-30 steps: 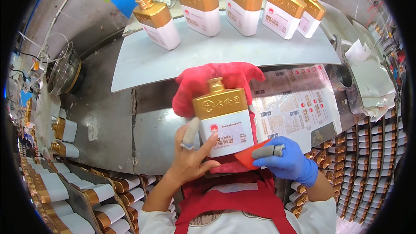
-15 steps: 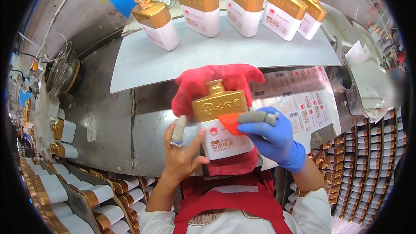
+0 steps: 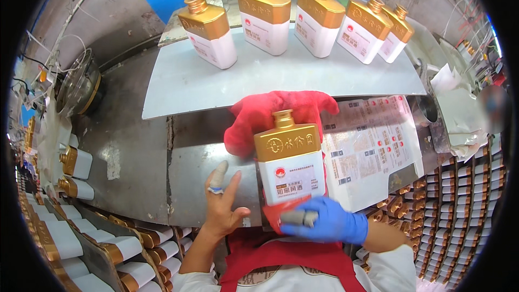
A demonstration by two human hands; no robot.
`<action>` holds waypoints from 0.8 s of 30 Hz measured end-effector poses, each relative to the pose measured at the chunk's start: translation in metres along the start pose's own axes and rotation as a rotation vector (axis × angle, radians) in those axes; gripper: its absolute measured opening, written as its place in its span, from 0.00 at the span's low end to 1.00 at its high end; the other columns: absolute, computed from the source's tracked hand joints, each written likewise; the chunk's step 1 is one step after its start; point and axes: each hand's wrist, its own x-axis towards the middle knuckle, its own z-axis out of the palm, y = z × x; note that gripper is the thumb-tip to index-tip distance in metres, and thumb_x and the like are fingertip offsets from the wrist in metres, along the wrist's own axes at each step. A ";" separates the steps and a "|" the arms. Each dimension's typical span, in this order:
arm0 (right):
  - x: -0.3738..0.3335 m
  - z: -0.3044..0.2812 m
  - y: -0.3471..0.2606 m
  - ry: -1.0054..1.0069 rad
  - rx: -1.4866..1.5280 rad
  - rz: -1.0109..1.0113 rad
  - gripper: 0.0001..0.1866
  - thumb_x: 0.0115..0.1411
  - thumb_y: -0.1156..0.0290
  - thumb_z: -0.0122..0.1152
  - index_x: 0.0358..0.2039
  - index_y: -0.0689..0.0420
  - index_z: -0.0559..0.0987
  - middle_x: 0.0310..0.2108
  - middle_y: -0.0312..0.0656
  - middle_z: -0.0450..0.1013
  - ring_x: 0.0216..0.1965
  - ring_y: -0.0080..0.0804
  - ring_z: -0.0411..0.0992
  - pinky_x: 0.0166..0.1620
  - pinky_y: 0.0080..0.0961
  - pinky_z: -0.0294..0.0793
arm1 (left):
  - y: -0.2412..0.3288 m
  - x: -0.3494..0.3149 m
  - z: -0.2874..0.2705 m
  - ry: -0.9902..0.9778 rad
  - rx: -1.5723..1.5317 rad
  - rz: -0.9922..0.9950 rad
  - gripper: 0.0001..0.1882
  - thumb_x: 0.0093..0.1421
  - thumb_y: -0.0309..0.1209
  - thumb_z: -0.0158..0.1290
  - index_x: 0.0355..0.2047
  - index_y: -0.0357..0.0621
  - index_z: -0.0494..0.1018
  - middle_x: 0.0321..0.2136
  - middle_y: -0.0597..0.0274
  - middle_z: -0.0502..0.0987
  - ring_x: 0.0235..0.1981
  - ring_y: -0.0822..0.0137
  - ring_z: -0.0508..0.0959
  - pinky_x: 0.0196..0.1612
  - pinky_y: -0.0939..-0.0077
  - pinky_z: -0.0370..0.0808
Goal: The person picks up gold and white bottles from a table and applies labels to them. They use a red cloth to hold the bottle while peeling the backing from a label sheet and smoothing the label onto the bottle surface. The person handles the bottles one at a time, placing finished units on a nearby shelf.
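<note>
A flat bottle (image 3: 292,176) with a gold shoulder and a white lower body lies on a folded red cloth (image 3: 246,124) in front of me. A printed transfer shows on its white face. My right hand (image 3: 327,220), in a blue glove with grey finger covers, is closed on an orange-red scraper (image 3: 275,211) at the bottle's base; the fingers partly hide it. To the left of the bottle, my bare left hand (image 3: 223,205) is held open, apart from it, with a pale cover on one finger.
Several similar bottles (image 3: 265,19) stand on a pale grey board (image 3: 194,92) at the back. A printed label sheet (image 3: 373,146) lies right of the cloth. Racked bottles (image 3: 130,246) flank me on both sides. A metal fan (image 3: 81,84) is at the far left.
My right hand has moved down with the scraper, from the bottle's label area to its base. My left hand has come off the bottle's edge. The whole view has shifted slightly.
</note>
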 end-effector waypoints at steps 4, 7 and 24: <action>-0.001 -0.028 0.004 0.207 0.467 0.349 0.17 0.49 0.80 0.58 0.41 0.54 0.75 0.36 0.40 0.74 0.35 0.36 0.74 0.38 0.28 0.74 | -0.007 -0.003 -0.001 -0.013 -0.092 -0.065 0.43 0.57 0.62 0.43 0.55 0.32 0.64 0.58 0.35 0.57 0.57 0.42 0.60 0.59 0.54 0.55; 0.033 -0.059 0.043 0.363 0.490 0.591 0.15 0.53 0.80 0.50 0.43 0.60 0.72 0.38 0.46 0.73 0.37 0.36 0.73 0.42 0.29 0.72 | -0.004 -0.003 0.008 0.006 -0.162 0.002 0.52 0.46 0.59 0.59 0.60 0.33 0.56 0.59 0.34 0.55 0.59 0.41 0.58 0.60 0.54 0.55; 0.067 -0.133 0.051 -0.125 0.246 0.577 0.18 0.52 0.52 0.64 0.26 0.56 0.78 0.18 0.39 0.68 0.19 0.30 0.65 0.27 0.24 0.66 | 0.040 0.015 0.048 0.289 0.005 0.312 0.47 0.37 0.31 0.64 0.57 0.31 0.55 0.54 0.31 0.60 0.51 0.38 0.65 0.52 0.48 0.63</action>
